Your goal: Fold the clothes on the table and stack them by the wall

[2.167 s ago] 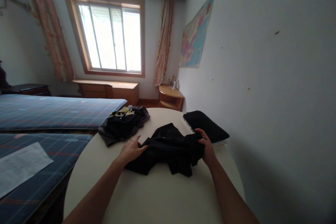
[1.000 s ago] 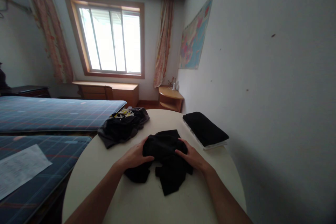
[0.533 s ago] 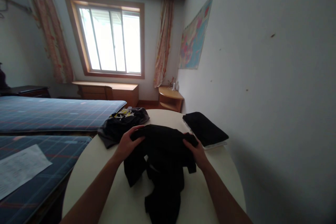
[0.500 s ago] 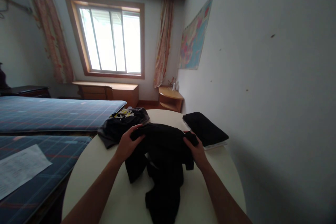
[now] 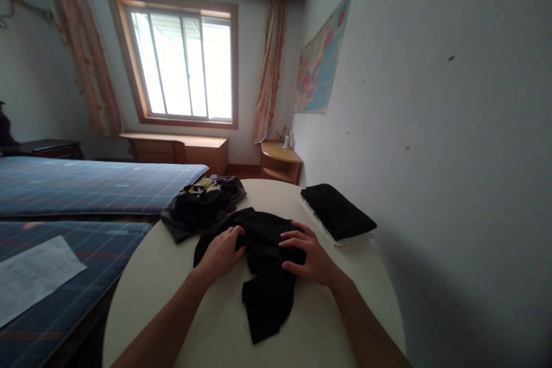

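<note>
A crumpled black garment (image 5: 269,293) lies on the round white table (image 5: 194,322), with one part trailing towards me. My left hand (image 5: 222,252) is at the garment's left side, its fingers and thumb curled on a fold of the cloth. On the right side my right hand (image 5: 309,256) rests on the fabric, fingers spread and nothing pinched between them. The garment's exact kind cannot be made out from its folds.
A heap of dark clothes with a yellow-and-white print (image 5: 202,201) sits at the table's far left. Folded black cloth (image 5: 338,213) lies at the right, near the wall (image 5: 452,201). Plaid mattresses (image 5: 107,184) flank the table on the left; one bears a paper sheet (image 5: 38,273).
The black garment has come down onto the table and its trailing part has drawn up. Both hands have lowered; the right has moved left and spread its fingers.
</note>
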A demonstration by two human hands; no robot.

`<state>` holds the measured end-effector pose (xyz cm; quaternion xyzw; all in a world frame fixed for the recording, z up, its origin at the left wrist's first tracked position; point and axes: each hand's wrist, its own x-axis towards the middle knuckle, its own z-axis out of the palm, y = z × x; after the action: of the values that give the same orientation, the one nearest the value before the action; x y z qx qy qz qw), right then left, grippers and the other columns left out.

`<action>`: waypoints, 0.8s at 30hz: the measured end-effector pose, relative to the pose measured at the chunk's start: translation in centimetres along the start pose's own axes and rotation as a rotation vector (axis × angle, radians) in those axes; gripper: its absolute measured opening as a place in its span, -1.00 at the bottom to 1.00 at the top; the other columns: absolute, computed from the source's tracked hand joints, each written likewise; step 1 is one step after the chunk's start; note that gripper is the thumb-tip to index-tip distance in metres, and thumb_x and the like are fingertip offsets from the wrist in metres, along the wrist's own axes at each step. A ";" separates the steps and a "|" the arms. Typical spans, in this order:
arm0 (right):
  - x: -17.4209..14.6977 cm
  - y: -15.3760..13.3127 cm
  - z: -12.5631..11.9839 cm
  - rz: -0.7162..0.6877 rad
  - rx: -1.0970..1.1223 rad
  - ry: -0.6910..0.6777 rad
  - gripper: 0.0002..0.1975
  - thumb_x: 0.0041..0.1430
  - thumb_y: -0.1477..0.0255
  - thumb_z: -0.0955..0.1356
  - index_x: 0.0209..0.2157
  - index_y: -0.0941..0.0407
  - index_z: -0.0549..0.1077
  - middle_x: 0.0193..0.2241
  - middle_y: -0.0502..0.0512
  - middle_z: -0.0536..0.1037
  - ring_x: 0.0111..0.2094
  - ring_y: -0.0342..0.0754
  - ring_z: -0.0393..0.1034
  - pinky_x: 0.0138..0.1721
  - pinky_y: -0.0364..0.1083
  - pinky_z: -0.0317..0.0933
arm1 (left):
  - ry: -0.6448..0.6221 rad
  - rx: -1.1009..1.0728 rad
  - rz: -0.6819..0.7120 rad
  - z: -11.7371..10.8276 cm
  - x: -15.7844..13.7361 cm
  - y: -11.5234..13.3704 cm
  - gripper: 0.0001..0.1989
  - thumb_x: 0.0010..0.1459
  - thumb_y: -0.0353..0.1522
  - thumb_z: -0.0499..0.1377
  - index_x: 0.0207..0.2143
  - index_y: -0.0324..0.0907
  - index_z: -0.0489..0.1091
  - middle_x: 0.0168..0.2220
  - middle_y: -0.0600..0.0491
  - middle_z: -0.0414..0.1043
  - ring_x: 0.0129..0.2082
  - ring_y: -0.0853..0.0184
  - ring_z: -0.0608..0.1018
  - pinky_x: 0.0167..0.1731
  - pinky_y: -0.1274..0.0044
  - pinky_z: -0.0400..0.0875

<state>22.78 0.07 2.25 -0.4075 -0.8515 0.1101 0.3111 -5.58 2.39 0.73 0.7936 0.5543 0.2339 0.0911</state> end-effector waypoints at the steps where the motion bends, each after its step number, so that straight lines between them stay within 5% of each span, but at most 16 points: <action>1: 0.1 -0.8 0.0 -0.024 0.015 -0.072 -0.58 -0.02 0.15 0.49 -0.09 -0.06 0.56 0.00 0.12 0.53 0.31 0.23 -0.01 0.28 0.24 -0.13 | -0.023 0.017 0.034 0.2 0.0 -0.3 -0.67 0.03 -0.48 0.14 -0.11 -0.09 0.34 -0.06 -0.03 0.45 -0.07 0.15 0.52 -0.09 0.43 0.31; 5: 0.4 -1.5 0.5 -0.043 0.040 -0.132 -0.81 0.02 0.35 0.46 -0.25 -0.07 0.60 -0.30 0.04 0.61 0.16 0.17 0.26 0.29 0.25 -0.21 | -0.038 0.052 0.065 0.7 0.4 -2.0 -0.54 -0.04 -0.57 0.09 -0.05 -0.11 0.32 -0.04 -0.06 0.41 -0.04 0.14 0.51 -0.05 0.41 0.31; 10: 0.1 1.7 -0.2 0.128 0.109 0.295 -0.85 0.17 0.32 0.34 -0.29 0.04 0.53 -0.30 0.10 0.57 -0.21 0.04 0.44 -0.06 0.05 0.27 | 0.091 0.007 -0.035 0.3 1.2 -3.9 -0.68 0.03 -0.58 0.04 -0.18 -0.13 0.36 -0.15 -0.03 0.47 -0.13 0.20 0.53 -0.14 0.47 0.34; 13: -0.3 4.0 -1.0 0.316 0.071 0.553 -0.75 0.18 0.25 0.30 -0.23 0.08 0.51 -0.36 0.10 0.55 -0.32 0.02 0.41 -0.22 -0.01 0.29 | 0.248 -0.079 -0.109 -0.8 1.7 -4.6 -0.78 0.11 -0.49 0.06 -0.21 -0.11 0.39 -0.21 0.02 0.51 -0.20 0.22 0.56 -0.16 0.46 0.36; 17: -0.8 6.1 -1.7 0.466 0.008 0.728 -0.64 0.16 0.19 0.27 -0.18 0.13 0.53 -0.37 0.13 0.54 -0.40 0.00 0.37 -0.31 -0.03 0.27 | 0.583 -0.177 -0.177 -2.4 2.1 -5.4 -0.77 0.13 -0.37 0.07 -0.21 -0.11 0.49 -0.18 0.03 0.52 -0.21 0.23 0.54 -0.11 0.45 0.38; 20: -1.0 6.9 -1.6 0.527 -0.003 0.778 -0.63 0.09 0.22 0.27 -0.22 0.15 0.55 -0.30 0.18 0.54 -0.45 -0.03 0.37 -0.33 -0.02 0.29 | 0.739 -0.183 -0.270 -3.2 2.1 -6.1 -0.71 0.10 -0.32 0.07 -0.19 -0.11 0.55 -0.19 0.02 0.50 -0.33 0.28 0.52 -0.19 0.46 0.41; 24: -0.9 7.1 -0.9 0.594 0.048 0.653 -0.66 0.04 0.30 0.25 -0.23 0.12 0.55 -0.46 0.07 0.50 -0.50 -0.03 0.39 -0.39 -0.04 0.30 | 0.603 -0.255 -0.410 -3.1 2.1 -6.3 -0.65 0.13 -0.30 0.05 -0.09 -0.10 0.52 -0.40 0.07 0.53 -0.50 0.31 0.53 -0.38 0.52 0.38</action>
<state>28.21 3.86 -0.54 -0.6408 -0.5516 0.0799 0.5280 -11.72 6.33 1.48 0.5442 0.6696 0.5010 0.0667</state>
